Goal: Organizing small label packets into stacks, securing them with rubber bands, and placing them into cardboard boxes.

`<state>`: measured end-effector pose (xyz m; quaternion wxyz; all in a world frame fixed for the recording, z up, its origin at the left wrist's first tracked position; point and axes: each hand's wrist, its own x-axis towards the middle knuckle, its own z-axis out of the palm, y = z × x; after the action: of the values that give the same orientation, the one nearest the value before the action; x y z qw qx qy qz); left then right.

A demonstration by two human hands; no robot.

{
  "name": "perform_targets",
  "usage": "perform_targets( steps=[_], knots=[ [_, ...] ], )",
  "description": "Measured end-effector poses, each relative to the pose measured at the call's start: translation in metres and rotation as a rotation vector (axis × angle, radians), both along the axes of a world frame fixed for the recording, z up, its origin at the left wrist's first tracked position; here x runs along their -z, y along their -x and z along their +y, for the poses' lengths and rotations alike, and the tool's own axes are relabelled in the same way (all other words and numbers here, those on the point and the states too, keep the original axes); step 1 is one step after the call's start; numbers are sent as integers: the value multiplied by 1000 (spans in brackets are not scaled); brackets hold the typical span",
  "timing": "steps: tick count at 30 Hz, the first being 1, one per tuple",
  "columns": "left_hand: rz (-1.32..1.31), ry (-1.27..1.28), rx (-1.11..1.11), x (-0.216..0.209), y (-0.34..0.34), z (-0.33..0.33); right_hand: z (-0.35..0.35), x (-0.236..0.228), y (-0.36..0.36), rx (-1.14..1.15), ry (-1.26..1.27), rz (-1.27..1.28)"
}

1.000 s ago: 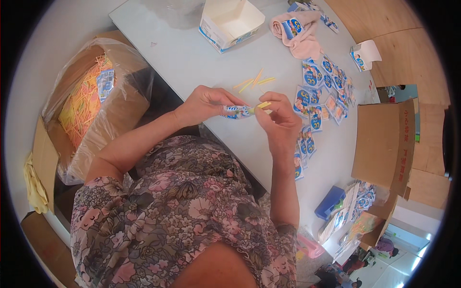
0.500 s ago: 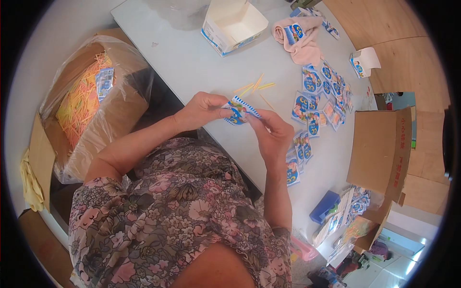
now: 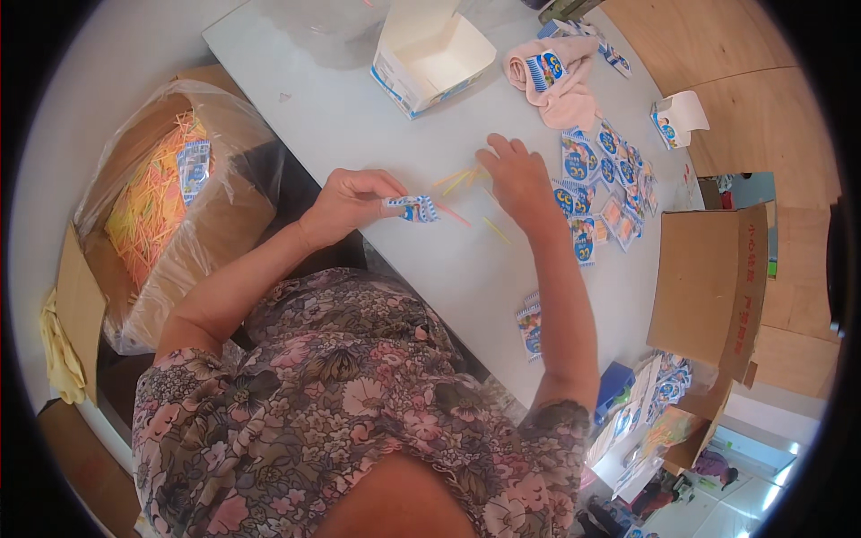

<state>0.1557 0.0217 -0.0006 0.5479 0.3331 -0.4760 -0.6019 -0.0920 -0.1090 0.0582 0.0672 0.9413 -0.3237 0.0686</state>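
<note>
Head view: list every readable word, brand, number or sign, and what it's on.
Print locations only, wording not copied:
Cardboard carton, right: red characters down one side.
Blue-and-white packets: bold marks; fine print too small.
Held packet, left hand: unreadable.
Large white box: side print too small.
Small white box: too small.

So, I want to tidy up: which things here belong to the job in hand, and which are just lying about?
Likely in use:
packet in left hand
loose sticks beside right hand
boxed sticks

Probably just lying about:
pink towel
yellow glove
</note>
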Motion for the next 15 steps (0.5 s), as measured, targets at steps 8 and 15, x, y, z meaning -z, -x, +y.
perform_targets(
  steps=[8, 15],
  knots=[
    [14, -23, 14, 6, -1, -2, -20, 16, -7, -181, -57, 175],
    [32, 56, 35, 2, 2, -6, -8, 2, 12, 84, -247, -169]
  ],
)
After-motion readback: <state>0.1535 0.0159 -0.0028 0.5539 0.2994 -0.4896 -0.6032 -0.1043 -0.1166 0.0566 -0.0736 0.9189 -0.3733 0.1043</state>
